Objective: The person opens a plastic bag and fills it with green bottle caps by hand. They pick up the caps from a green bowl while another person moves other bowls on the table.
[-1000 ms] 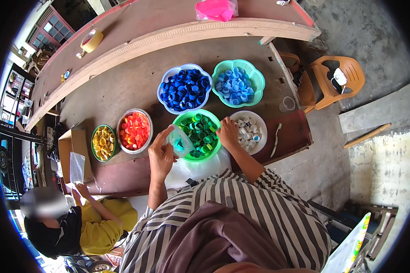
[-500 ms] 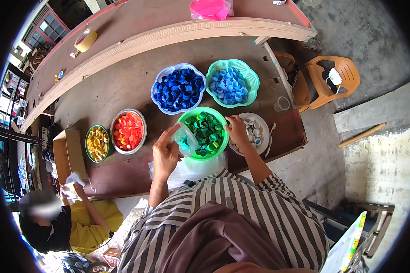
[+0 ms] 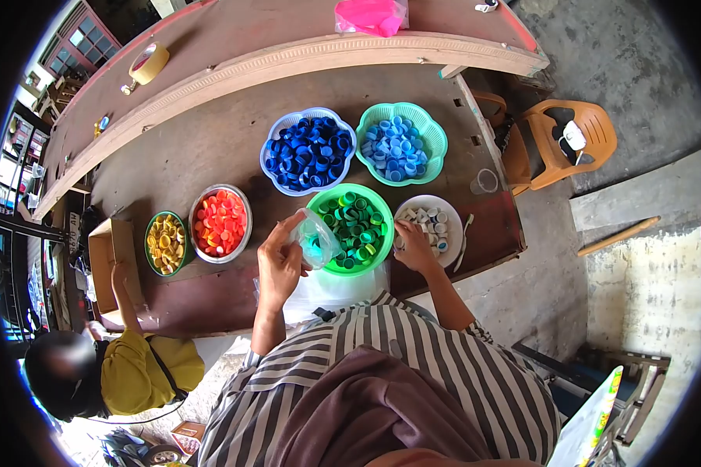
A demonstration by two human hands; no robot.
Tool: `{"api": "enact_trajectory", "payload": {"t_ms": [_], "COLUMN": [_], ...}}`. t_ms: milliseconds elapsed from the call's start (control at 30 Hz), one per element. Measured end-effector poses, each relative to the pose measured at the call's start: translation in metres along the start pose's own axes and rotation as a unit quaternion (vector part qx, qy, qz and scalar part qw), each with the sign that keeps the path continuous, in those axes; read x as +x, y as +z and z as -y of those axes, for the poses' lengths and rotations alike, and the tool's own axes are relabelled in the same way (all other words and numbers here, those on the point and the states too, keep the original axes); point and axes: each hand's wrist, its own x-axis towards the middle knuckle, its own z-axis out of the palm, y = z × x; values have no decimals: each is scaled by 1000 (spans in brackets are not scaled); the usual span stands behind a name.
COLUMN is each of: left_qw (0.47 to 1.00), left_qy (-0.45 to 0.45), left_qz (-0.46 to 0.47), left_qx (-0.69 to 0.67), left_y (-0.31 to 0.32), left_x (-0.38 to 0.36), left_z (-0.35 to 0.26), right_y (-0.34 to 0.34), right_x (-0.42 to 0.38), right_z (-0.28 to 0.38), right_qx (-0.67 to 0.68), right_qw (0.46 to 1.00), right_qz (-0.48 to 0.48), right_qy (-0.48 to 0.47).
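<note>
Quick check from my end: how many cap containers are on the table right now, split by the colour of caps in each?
Dark blue caps: 1
Light blue caps: 1
Green caps: 1
White caps: 1
Red-orange caps: 1
Yellow caps: 1
Total: 6 containers

Left hand holds a clear bag; right hand is on the white caps.

Green caps (image 3: 352, 227) fill a green bowl (image 3: 382, 208) between the hands; white caps (image 3: 428, 223) at the right hand (image 3: 414, 245) — red (image 3: 220, 222) and yellow (image 3: 164, 243) beyond the left (image 3: 279, 265) — dark blue (image 3: 308, 150), pale blue (image 3: 395, 145) farther off.
</note>
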Motion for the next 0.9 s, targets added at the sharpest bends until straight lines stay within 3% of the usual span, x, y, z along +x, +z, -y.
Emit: {"api": "enact_trajectory", "payload": {"t_ms": [167,233,367,467,733,900], "left_qw": [1000,1000,999,1000,999,998], "left_qy": [-1,14,11,13,-4,-21], "left_qz": [13,13,6,7,14,43], "left_qx": [2,-13,-29,-27,-37,-40], "left_y": [-3,-5,-4,3,3,2], "left_x": [9,15,28,39,46,50], "left_z": [-9,-14,-15,5,17,15], "right_y": [-3,1,12,25,47,42], "right_x": [9,20,49,69,83,85], "right_z": [16,17,28,37,48,58], "right_qx": [-48,-26,-42,-135,-296,-316], "right_qw": [998,993,987,966,933,942], "right_qz": [-6,-118,-147,-175,-147,-101], "right_qy": [36,-16,-57,-132,-141,-57]}}
